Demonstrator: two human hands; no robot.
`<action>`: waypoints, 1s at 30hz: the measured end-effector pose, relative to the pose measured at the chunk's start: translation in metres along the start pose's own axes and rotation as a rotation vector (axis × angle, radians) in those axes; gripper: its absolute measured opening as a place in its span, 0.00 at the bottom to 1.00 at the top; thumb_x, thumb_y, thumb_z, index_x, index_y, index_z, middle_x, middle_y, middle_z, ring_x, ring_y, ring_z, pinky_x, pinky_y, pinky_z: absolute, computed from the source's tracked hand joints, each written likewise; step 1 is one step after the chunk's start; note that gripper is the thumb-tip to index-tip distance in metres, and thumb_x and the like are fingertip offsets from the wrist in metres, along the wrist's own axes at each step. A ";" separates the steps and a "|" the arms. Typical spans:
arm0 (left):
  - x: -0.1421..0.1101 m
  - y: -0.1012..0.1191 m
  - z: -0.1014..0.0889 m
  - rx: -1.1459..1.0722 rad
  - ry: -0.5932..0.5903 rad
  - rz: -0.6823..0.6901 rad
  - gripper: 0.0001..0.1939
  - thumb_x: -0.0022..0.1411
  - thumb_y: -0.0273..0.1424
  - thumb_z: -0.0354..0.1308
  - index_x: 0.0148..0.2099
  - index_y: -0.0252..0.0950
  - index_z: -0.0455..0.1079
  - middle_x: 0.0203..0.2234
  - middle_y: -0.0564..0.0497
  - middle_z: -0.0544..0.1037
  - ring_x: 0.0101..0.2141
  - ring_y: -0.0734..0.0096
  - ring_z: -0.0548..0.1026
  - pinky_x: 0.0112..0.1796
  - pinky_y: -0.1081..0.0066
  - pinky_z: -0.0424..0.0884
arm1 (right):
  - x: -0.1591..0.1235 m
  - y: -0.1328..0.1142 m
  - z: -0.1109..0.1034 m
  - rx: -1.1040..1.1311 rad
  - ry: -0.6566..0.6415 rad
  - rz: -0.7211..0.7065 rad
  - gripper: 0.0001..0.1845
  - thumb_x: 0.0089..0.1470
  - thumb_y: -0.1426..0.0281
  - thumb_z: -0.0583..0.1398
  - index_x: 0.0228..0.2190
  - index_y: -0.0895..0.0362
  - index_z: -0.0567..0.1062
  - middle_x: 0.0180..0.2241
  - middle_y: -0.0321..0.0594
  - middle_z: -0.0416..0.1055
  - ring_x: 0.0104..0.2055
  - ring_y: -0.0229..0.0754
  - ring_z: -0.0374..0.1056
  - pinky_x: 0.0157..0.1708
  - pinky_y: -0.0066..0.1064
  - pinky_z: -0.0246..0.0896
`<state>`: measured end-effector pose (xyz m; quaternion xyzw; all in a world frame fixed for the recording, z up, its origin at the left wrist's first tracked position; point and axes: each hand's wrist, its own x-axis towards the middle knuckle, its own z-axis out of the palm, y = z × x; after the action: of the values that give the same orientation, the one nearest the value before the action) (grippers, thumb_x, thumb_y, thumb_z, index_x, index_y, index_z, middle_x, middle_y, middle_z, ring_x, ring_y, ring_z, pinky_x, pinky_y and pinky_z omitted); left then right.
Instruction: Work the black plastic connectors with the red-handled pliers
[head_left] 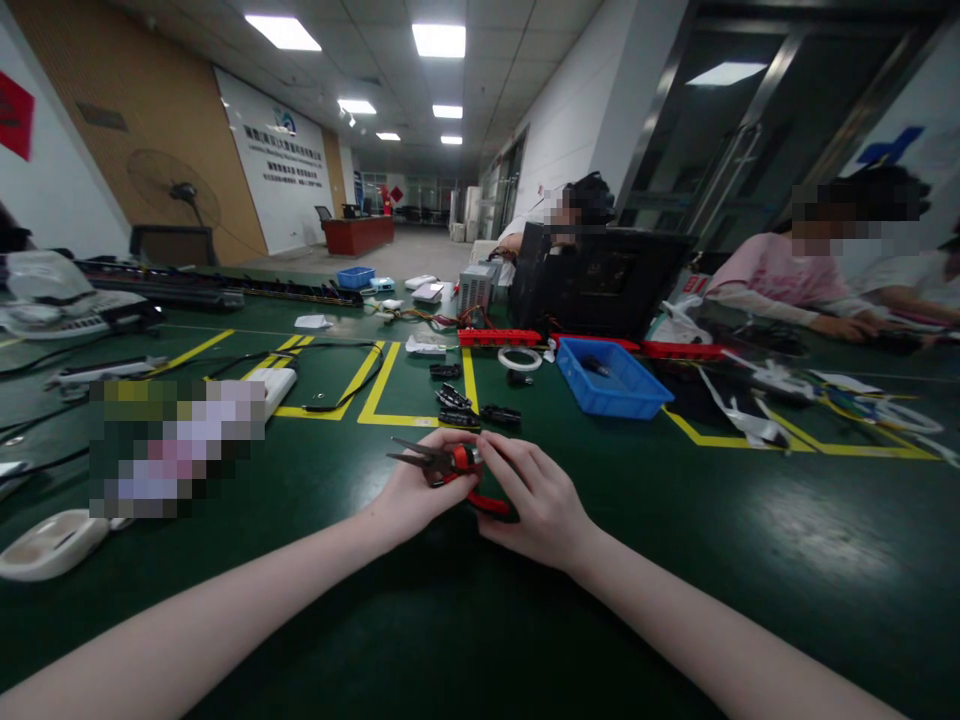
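Note:
A pair of pliers [435,457] with long dark jaws and red handles is held between my hands above the green table. The jaws point left and are slightly apart. My left hand [420,495] closes around the pliers near the pivot, thumb below. My right hand [538,500] grips the handle end, its fingertips meeting those of my left hand. Part of the handles is hidden by the fingers. Just beyond the hands lie several small black parts [455,415], apart from the pliers.
A blue tray [619,402] stands beyond my right hand, with a dark item inside. Yellow tape [379,385] marks the table [712,560]. Cables and a pixelated object [180,450] lie left. A black case [577,280] stands at the back. Co-workers [787,270] sit across and right.

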<state>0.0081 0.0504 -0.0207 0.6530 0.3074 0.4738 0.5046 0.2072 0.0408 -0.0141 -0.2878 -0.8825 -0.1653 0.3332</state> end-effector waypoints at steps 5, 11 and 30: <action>0.001 -0.003 -0.001 -0.030 -0.026 -0.025 0.21 0.57 0.28 0.63 0.52 0.36 0.65 0.44 0.47 0.75 0.45 0.62 0.75 0.47 0.61 0.73 | 0.000 0.004 -0.002 0.019 0.011 -0.043 0.43 0.52 0.66 0.60 0.65 0.62 0.52 0.52 0.58 0.68 0.51 0.56 0.68 0.45 0.45 0.71; -0.001 -0.002 -0.002 -0.024 -0.077 -0.014 0.24 0.57 0.29 0.65 0.55 0.37 0.64 0.45 0.47 0.75 0.45 0.63 0.75 0.48 0.62 0.73 | 0.000 0.007 -0.004 0.028 0.033 -0.061 0.43 0.52 0.66 0.60 0.65 0.61 0.51 0.52 0.57 0.68 0.51 0.55 0.69 0.45 0.45 0.71; 0.001 0.005 0.004 -0.218 -0.069 -0.049 0.25 0.54 0.24 0.66 0.54 0.37 0.66 0.41 0.48 0.78 0.41 0.64 0.79 0.44 0.64 0.76 | 0.001 0.001 0.003 -0.131 -0.018 0.083 0.39 0.50 0.66 0.60 0.61 0.62 0.57 0.56 0.56 0.65 0.59 0.56 0.59 0.58 0.50 0.54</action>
<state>0.0120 0.0482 -0.0157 0.6025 0.2525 0.4694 0.5941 0.2054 0.0437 -0.0155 -0.3469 -0.8600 -0.2060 0.3125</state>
